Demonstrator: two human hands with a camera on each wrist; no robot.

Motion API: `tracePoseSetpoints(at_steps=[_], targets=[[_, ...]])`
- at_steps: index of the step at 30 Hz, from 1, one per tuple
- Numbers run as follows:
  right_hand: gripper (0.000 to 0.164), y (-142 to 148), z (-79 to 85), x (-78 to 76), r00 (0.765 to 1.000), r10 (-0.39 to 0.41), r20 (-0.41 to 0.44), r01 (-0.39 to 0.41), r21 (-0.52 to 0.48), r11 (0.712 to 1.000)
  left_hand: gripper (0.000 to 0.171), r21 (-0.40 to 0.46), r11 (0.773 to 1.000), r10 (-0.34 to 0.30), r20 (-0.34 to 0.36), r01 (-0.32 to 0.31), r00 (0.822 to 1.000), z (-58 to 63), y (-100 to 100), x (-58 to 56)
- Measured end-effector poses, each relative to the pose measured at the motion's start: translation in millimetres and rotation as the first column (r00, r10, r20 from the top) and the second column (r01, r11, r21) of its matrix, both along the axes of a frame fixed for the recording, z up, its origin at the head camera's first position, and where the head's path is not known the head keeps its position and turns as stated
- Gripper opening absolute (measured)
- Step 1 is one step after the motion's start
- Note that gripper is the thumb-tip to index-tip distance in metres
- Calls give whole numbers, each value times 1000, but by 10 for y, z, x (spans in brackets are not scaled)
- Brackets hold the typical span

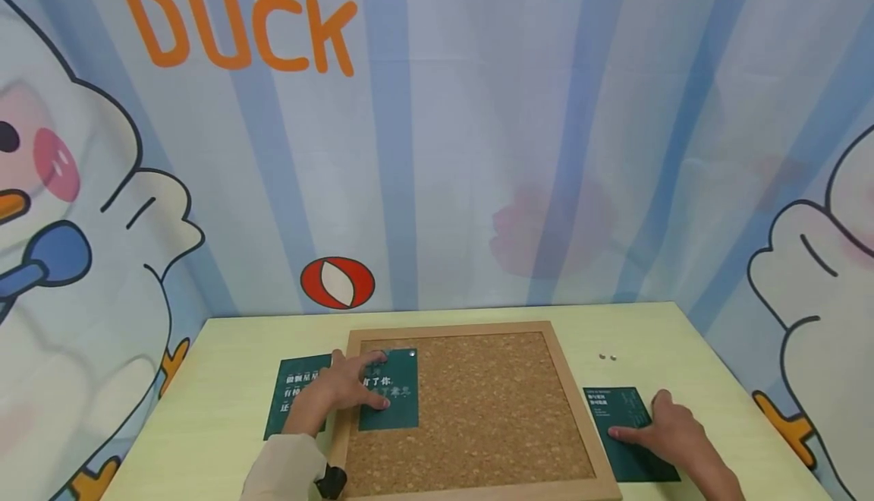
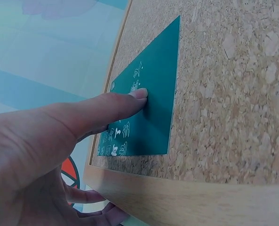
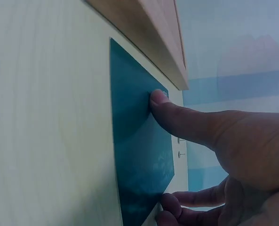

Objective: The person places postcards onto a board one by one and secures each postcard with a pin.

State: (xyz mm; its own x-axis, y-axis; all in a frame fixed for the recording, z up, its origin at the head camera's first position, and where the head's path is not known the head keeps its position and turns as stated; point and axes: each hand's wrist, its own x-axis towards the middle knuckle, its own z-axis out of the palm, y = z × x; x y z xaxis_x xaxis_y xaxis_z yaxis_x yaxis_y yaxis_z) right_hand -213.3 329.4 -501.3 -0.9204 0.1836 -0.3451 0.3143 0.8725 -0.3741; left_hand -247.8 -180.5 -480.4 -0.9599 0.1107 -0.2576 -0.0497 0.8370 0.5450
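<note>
On the corkboard [image 1: 478,402], a dark green card [image 1: 399,387] with white writing lies at the upper left. My left hand [image 1: 344,383] rests on it, thumb pressing its face and index fingertip near its top; the other fingers reach past the wooden frame. A small pin head [image 1: 413,353] shows at the card's top right corner. Right of the board, another green card [image 1: 617,417] lies on the table. My right hand [image 1: 676,433] spans it, with thumb [image 3: 170,110] on its surface and other fingertips [image 3: 170,202] at its far edge.
A third green card [image 1: 295,383] lies left of the board, partly hidden by the left forearm. Two small metallic pins [image 1: 608,357] sit on the table [image 1: 649,330] behind the right card. A printed cloth backdrop [image 1: 464,144] stands along the table's back and sides.
</note>
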Motion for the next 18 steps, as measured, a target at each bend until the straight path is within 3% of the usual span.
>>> tracePoseSetpoints(at_steps=[6, 18], targets=[[115, -6, 44, 15, 1000, -27, 15, 27, -24, 999, 81, -14, 1000, 8, -3, -8, 1000, -5, 0, 5], [105, 53, 10, 44, 999, -31, -43, 28, -63, 998, 81, -13, 1000, 7, 4, -7, 1000, 8, 5, 7]])
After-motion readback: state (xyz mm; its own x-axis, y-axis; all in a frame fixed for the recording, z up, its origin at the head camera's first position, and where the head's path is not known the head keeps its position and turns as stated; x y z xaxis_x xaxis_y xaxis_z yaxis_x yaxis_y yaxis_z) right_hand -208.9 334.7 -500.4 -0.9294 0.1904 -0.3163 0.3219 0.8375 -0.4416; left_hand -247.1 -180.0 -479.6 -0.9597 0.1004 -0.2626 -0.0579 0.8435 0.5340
